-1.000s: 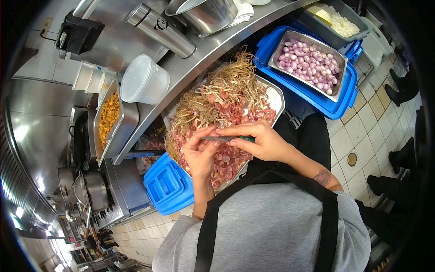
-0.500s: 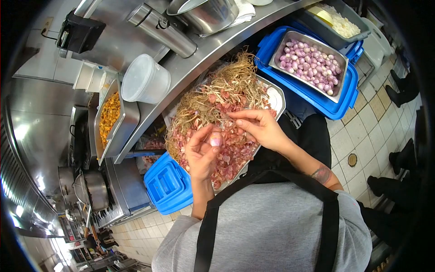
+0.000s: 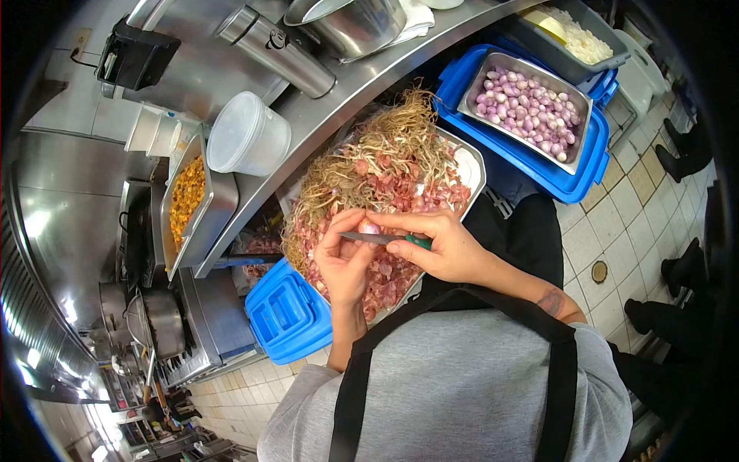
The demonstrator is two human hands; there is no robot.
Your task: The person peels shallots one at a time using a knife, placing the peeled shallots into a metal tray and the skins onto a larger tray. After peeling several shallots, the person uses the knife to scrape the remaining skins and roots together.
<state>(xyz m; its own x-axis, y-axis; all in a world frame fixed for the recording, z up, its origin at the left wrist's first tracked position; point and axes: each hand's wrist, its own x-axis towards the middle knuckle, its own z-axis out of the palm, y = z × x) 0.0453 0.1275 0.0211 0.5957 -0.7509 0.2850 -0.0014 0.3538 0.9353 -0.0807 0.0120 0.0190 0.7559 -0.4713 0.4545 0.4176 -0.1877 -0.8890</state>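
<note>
Between the fingers of my left hand (image 3: pixel 342 258) is a small purple-white shallot (image 3: pixel 369 229). My right hand (image 3: pixel 440 242) is closed round a paring knife with a green handle (image 3: pixel 418 242). Its short blade (image 3: pixel 368 238) lies against the near side of the shallot, pointing left. Both hands are over a metal tray (image 3: pixel 479 173) heaped with reddish shallot skins (image 3: pixel 400 279) and dry, stringy roots (image 3: pixel 331 173).
Peeled shallots (image 3: pixel 527 108) fill a steel pan on a blue lid (image 3: pixel 596 165) at the right. Another blue lid (image 3: pixel 285 312) lies left of the tray. The steel counter (image 3: pixel 362 81) holds a thermos (image 3: pixel 277 50) and a plastic tub (image 3: pixel 248 135). Other people's feet show at far right.
My right hand has turned and moved to the left, bringing the knife blade against the shallot. The left hand has shifted slightly, still holding the shallot.
</note>
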